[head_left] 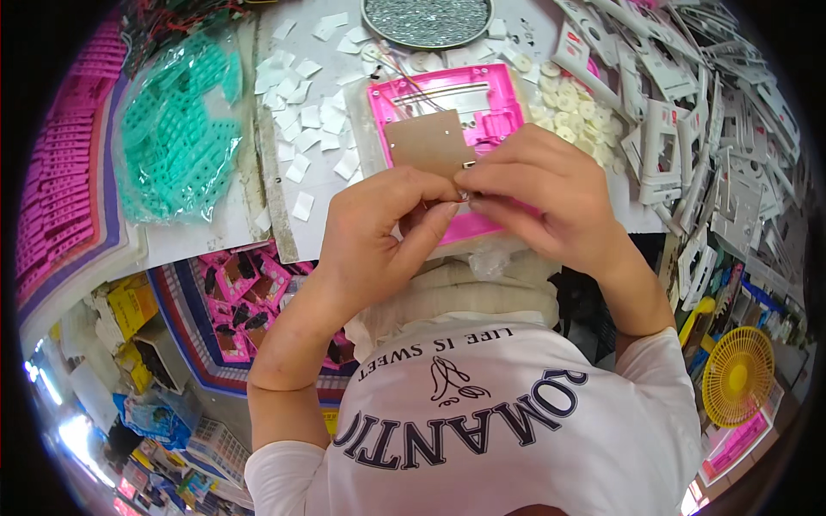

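Observation:
My left hand (370, 225) and my right hand (557, 191) meet over the near part of a pink plastic housing (508, 86). Both are closed in a pinch, fingertips almost touching, on something small that I cannot make out. Just beyond the fingertips, a flat brown board (422, 142) lies tilted across the housing, with a small metal part (469, 164) at its near right corner. Thin wires (415, 82) run over the housing's far side. The near end of the housing is partly hidden by my hands.
A round tray of small metal pieces (426, 21) stands at the back. White square pads (301, 168) lie left, cream discs (572, 112) right. Beyond are bagged green plastic parts (181, 129), stacked pink parts (64, 163) and piled white panels (662, 155). A lined crate (194, 340) sits below the table.

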A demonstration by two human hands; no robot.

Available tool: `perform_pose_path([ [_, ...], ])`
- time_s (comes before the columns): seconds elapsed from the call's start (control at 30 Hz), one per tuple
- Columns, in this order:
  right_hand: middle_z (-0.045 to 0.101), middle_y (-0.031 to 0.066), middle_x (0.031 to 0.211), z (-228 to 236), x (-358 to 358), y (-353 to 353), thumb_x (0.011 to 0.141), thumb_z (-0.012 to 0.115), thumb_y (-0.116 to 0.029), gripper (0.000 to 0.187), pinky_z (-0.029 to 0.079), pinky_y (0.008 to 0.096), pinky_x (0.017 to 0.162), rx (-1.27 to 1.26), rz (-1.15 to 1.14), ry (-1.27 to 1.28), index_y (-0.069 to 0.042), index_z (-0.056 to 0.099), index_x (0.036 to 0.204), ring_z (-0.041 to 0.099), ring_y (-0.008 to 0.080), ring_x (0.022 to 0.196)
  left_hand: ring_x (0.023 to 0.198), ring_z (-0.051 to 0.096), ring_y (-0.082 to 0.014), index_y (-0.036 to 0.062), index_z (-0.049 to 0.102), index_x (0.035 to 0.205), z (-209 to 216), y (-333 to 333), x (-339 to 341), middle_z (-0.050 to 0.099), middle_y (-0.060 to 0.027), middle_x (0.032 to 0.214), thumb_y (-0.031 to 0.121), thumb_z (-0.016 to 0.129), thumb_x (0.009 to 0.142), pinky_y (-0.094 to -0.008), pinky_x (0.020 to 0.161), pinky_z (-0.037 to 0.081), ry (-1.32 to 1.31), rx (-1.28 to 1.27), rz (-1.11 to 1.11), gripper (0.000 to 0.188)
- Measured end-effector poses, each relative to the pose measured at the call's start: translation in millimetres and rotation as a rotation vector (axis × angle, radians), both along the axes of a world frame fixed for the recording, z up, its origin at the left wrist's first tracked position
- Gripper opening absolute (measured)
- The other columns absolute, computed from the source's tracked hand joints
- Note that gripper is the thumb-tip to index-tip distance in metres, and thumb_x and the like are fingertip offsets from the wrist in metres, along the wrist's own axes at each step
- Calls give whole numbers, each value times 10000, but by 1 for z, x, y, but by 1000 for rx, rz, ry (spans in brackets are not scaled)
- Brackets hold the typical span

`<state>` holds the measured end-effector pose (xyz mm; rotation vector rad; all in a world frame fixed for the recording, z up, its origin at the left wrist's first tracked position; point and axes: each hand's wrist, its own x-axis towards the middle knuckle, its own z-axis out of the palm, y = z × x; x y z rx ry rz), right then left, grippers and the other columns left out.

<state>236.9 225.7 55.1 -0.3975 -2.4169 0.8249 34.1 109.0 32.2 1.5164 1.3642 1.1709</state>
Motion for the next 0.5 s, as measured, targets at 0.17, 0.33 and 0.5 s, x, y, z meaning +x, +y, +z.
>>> perform_pose_path([
  [0.17,690,94,778,7,26,0,842,784,-134,119,516,368,616,-254,-158,-221,-50,746,916,654,274,677,836,637,-230,83,689,1041,-5,-11,9,656,-56,1016,40,760,814,-355,726,508,306,161,69,242],
  [0.33,693,123,789,-4,45,-16,855,755,-175,127,507,418,620,-449,-160,-437,-53,742,888,658,319,685,978,622,-251,118,687,1028,-13,-29,8,651,-34,1019,112,824,749,-441,903,413,625,200,-122,311],
  [0.5,696,129,767,0,44,-6,861,735,-189,127,505,453,623,-212,-153,-485,-66,741,891,661,356,699,1010,621,-195,143,684,982,-18,-32,5,638,12,996,129,801,784,-440,919,353,673,198,-101,230],
])
